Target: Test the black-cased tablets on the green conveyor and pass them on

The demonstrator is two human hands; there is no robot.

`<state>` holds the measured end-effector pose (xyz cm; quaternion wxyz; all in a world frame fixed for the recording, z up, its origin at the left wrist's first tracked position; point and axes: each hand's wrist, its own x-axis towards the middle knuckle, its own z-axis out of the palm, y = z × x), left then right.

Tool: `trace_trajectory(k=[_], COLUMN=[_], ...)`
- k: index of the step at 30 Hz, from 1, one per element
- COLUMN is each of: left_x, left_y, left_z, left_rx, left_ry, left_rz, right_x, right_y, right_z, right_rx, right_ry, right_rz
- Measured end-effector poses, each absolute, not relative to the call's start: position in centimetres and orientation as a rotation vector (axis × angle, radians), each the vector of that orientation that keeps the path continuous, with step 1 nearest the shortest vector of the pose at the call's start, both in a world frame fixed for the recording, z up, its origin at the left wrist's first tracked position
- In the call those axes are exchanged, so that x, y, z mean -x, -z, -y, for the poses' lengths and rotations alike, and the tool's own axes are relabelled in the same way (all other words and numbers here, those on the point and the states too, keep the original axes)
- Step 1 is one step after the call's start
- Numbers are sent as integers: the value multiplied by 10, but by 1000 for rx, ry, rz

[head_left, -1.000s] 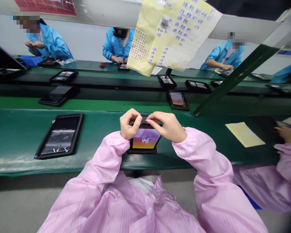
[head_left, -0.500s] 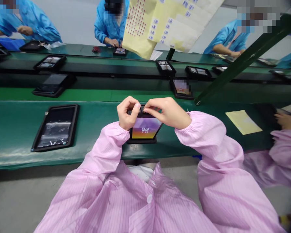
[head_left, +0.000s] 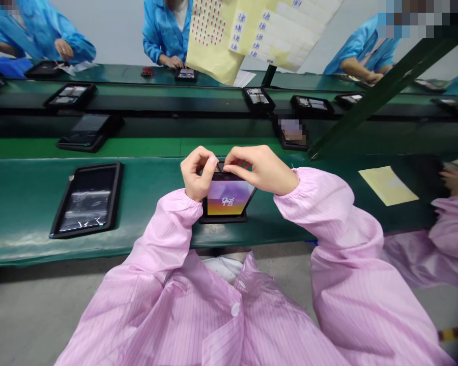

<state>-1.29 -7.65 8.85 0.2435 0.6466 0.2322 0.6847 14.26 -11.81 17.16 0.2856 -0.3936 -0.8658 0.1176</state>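
Observation:
A tablet (head_left: 229, 198) with a lit purple-and-orange screen lies in front of me on the green table, in a dark frame or case. Over its far edge, my left hand (head_left: 198, 174) is closed, thumb and forefinger pinched together. Close beside it, my right hand (head_left: 257, 168) is also in a pinch, its wrist over the tablet's right side. Between the fingertips shows a small dark piece (head_left: 220, 166), too small to name. What each pinch holds is hidden by the fingers.
A dark-screened tablet (head_left: 87, 201) lies to my left, a yellow paper (head_left: 388, 185) to my right. Several cased tablets stand on the line beyond. A green post (head_left: 381, 91) slants up at right, near hanging paper sheets (head_left: 259, 30). Co-workers in blue sit opposite; a pink sleeve (head_left: 450, 218) is at right.
My hands stay pinched at the tablet's far edge, with only slight finger movement. The whole view has shifted a little. A co-worker's hand at the far left has moved.

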Motion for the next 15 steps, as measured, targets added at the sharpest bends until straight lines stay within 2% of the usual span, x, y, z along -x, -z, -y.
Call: trace_trajectory(k=[9, 15], left_x=[12, 12], left_y=[-88, -88], left_z=[74, 74], left_rx=[-1760, -1743], left_ry=[-1882, -1867], left_rz=[-629, -639], right_x=[-140, -142], right_y=[-167, -165], right_z=[118, 113], right_rx=[1051, 1078], right_ry=[-180, -256], right_rz=[2391, 2337])
